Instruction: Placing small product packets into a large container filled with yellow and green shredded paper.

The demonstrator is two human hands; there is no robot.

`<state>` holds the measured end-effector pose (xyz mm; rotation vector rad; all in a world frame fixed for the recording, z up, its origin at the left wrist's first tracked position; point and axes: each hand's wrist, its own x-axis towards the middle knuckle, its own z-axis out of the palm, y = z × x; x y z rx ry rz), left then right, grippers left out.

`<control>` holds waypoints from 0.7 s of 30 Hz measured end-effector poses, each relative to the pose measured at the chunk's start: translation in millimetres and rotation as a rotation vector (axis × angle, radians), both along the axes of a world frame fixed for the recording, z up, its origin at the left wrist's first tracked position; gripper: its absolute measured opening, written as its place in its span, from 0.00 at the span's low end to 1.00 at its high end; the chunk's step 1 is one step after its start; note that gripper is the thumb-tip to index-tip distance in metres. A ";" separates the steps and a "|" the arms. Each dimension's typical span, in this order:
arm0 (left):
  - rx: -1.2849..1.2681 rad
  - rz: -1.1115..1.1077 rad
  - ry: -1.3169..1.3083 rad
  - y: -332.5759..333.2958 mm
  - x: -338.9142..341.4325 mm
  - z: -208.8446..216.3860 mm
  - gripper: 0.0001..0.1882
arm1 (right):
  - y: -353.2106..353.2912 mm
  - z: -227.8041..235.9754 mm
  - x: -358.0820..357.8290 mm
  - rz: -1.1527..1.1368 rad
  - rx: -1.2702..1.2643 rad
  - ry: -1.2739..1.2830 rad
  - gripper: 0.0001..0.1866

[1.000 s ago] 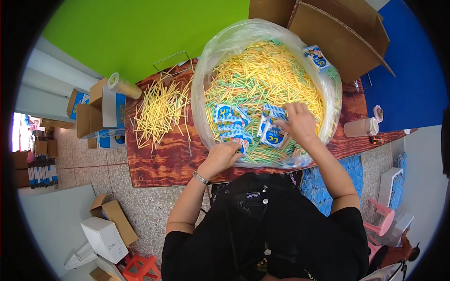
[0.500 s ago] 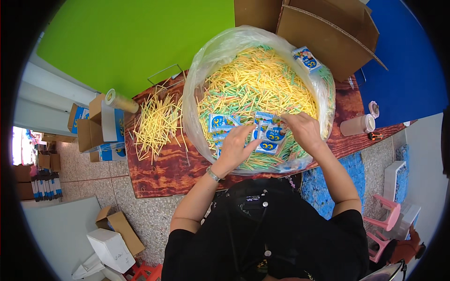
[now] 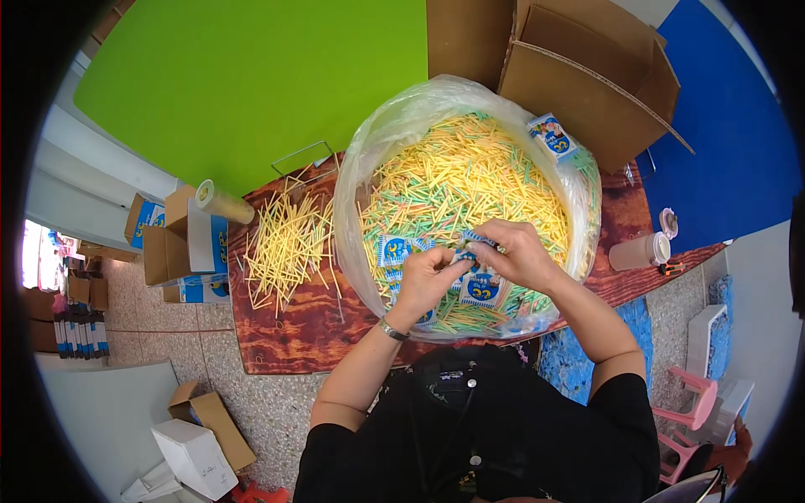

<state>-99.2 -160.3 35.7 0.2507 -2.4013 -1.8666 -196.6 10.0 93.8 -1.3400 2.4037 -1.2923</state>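
Note:
My left hand [image 3: 425, 285] and my right hand [image 3: 521, 256] meet over the near part of a big clear plastic bag [image 3: 369, 142]. The bag is full of thin yellow, green and pink sticks [image 3: 470, 180]. Both hands pinch a small blue-and-white packet [image 3: 472, 240], which looks crumpled between the fingertips. Just below my fingers lies another blue-and-white packet [image 3: 482, 289]; whether it joins the pinched one I cannot tell. More packets [image 3: 394, 250] rest on the sticks left of my left hand, partly covered by it. One more packet [image 3: 553, 138] lies at the bag's far right rim.
Loose yellow sticks [image 3: 289, 243] are heaped on the red-brown wooden table [image 3: 285, 339]. A clear cylindrical container [image 3: 222, 203] stands left, beside open cartons [image 3: 172, 243]. A large cardboard box [image 3: 579, 75] is behind the bag. A pale cup [image 3: 639, 251] lies at the right.
My hands have drawn together and now pinch a packet between them; before, they were apart, at either side of the packets. The whole view has shifted slightly, with the bag lower in it.

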 end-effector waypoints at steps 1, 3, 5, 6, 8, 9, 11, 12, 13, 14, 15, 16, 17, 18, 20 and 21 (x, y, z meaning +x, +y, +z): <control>0.021 0.031 0.014 -2.3 -0.9 0.5 0.13 | -2.7 -0.3 -5.0 0.055 0.014 0.031 0.09; 0.036 0.061 0.037 -11.6 -2.5 -14.5 0.13 | -11.8 -0.1 -19.0 0.151 0.037 -0.041 0.10; 0.103 0.083 0.049 -17.1 -2.3 -24.1 0.13 | -21.1 0.8 -37.2 0.250 0.152 -0.265 0.11; 0.104 0.080 0.049 -19.7 -1.9 -25.1 0.13 | -26.6 -1.7 -51.9 0.247 0.152 -0.265 0.11; 0.083 0.093 0.032 -29.8 1.4 -27.9 0.10 | -47.2 -20.9 -95.4 0.178 0.091 -0.290 0.13; 0.075 0.077 -0.008 -34.7 3.7 -33.9 0.08 | -59.6 -34.0 -123.1 0.127 0.150 -0.138 0.14; 0.083 0.063 -0.013 -31.6 1.6 -48.7 0.08 | -79.2 -70.6 -188.6 0.022 0.394 0.126 0.14; 0.091 0.054 -0.024 -30.6 -0.7 -53.2 0.08 | -88.5 -85.5 -216.6 -0.021 0.575 0.235 0.14; 0.078 0.044 -0.079 -29.9 -1.5 -39.3 0.08 | -97.8 -92.8 -233.8 -0.018 0.575 0.229 0.14; 0.073 0.052 -0.082 -30.6 -1.2 -38.7 0.08 | -110.9 -95.8 -245.9 -0.100 0.676 0.227 0.15; 0.081 0.087 -0.033 -29.9 -0.2 -39.4 0.13 | -121.5 -95.1 -256.5 -0.185 0.779 0.222 0.15; 0.089 0.119 0.016 -29.9 0.5 -41.2 0.20 | -128.2 -90.7 -272.3 -0.212 0.776 0.217 0.16; 0.145 0.123 0.015 -32.0 4.2 -50.0 0.19 | -138.5 -83.8 -284.1 -0.228 0.771 0.208 0.18; 0.148 0.123 0.006 -31.3 3.8 -47.9 0.19 | -141.6 -79.7 -300.2 -0.225 0.776 0.199 0.18; 0.195 0.118 -0.056 -31.3 1.8 -40.6 0.20 | -144.1 -75.7 -324.9 -0.147 0.802 0.338 0.19; 0.194 0.118 -0.060 -33.8 3.6 -46.9 0.20 | -144.6 -79.2 -326.4 -0.146 0.802 0.334 0.19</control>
